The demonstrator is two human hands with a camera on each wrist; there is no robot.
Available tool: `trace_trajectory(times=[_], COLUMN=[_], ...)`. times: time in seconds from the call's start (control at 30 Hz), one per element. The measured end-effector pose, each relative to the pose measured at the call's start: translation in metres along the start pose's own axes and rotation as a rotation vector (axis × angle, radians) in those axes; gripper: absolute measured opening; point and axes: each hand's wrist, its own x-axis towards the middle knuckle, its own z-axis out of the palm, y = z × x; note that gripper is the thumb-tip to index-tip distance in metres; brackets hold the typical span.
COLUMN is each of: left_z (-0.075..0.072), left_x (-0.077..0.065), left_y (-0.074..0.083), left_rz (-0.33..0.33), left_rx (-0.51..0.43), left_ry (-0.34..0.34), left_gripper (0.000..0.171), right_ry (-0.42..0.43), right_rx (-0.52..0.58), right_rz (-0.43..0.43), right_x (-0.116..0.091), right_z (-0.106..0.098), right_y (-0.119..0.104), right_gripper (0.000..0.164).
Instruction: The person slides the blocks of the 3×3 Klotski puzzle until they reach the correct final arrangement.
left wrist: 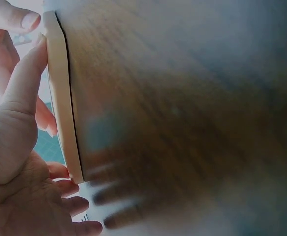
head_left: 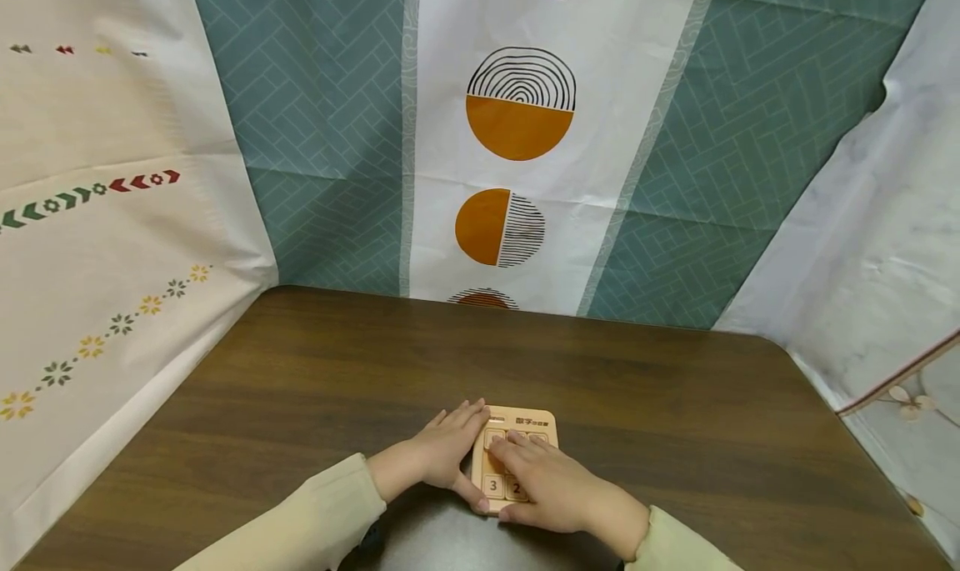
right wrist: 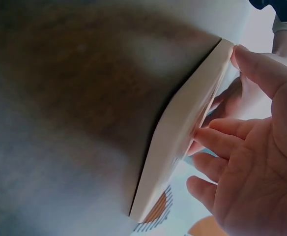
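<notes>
On the dark-brown wood-grained worktop [head_left: 337,363], near middle, the pale rectangular wooden number puzzle [head_left: 492,464] could skew if the right hand [head_left: 553,486], fingers extended, pushes its square numbered tiles [head_left: 492,486] harder than the left hand [head_left: 442,448], fingers loosely spread, braces the left edge.

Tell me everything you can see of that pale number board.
The number board looks wooden: pale, thin, round-cornered, with dark characters printed near its far end. Square tiles sit within its rim; 3 and 2 can be read, others are partly hidden. It lies face up on the brown tabletop. The left hand holds its left side; the right hand rests fingertips on the tiles, its thumb at the near edge.
</notes>
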Motion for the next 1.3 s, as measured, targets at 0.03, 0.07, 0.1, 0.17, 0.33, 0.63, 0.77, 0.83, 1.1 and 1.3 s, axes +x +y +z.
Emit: trace_trajectory(times=[0.03, 0.07, 0.1, 0.17, 0.33, 0.63, 0.77, 0.83, 1.1, 1.3], left_z=[0.0, -0.001, -0.001, -0.001, 0.0, 0.0, 0.0, 0.0, 0.0, 0.0], left_x=[-0.001, -0.001, -0.002, -0.002, -0.001, -0.002, -0.002, -0.002, -0.001, -0.001], left_y=[0.0, 0.0, 0.0, 0.0, 0.0, -0.001, 0.0, 0.001, 0.001, 0.0], left_rz=[0.0, 0.0, -0.002, -0.003, -0.006, -0.001, 0.006, 0.006, 0.002, -0.002], left_rx=[-0.002, -0.005, -0.005, -0.004, 0.001, 0.005, 0.012, 0.015, 0.021, 0.024], left_ry=[0.003, 0.006, 0.007, 0.008, 0.0, 0.005, 0.012, 0.011, -0.005, 0.0], left_gripper=[0.121, 0.121, 0.12, 0.121, 0.123, 0.122, 0.121, 0.121, 0.122, 0.123], right_ry=[0.001, 0.002, 0.003, 0.007, 0.014, 0.057, 0.082, 0.084, 0.061, 0.024], right_rx=[-0.005, -0.01, -0.013, -0.014, -0.011, -0.134, -0.219, -0.237, -0.211, -0.155], right_rz=[-0.001, -0.003, -0.004, -0.008, -0.039, -0.183, -0.222, -0.223, -0.153, -0.096], right_x=[0.001, 0.001, 0.001, 0.001, -0.01, -0.027, -0.03, -0.03, -0.024, -0.019], right_z=[0.0, 0.0, -0.001, -0.001, -0.002, 0.006, 0.012, 0.014, 0.013, 0.007], right_y=[0.0, -0.001, -0.001, -0.003, -0.011, -0.022, -0.023, -0.022, -0.02, -0.018], right_gripper=[0.073, 0.073, 0.073, 0.073, 0.075, 0.067, 0.068, 0.069, 0.074, 0.075])
